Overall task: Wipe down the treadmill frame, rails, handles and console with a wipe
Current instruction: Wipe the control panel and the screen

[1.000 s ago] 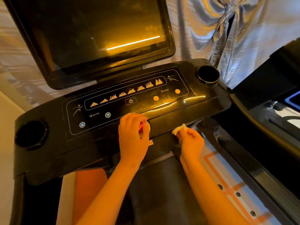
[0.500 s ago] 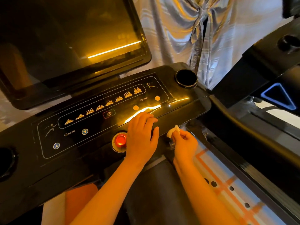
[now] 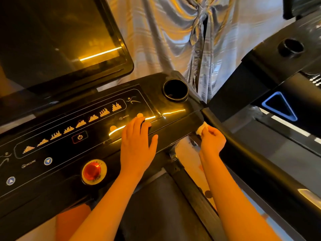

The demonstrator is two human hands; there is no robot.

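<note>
Curtain (image 3: 173, 40) behind console (image 3: 170, 134): right hand (image 3: 212, 141) fingers pinch wipe (image 3: 201, 128) on its corner; side rail (image 3: 251, 171) starts just right of them, running back toward the wrist; left hand (image 3: 137, 146) lies flat, farther.

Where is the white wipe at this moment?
In the head view the wipe is right of centre, pinched by the right hand at the right front corner of the console, below the cup holder.

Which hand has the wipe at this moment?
The right hand pinches the white wipe at the console's right end; the left hand lies flat on the console, holding nothing.
</note>
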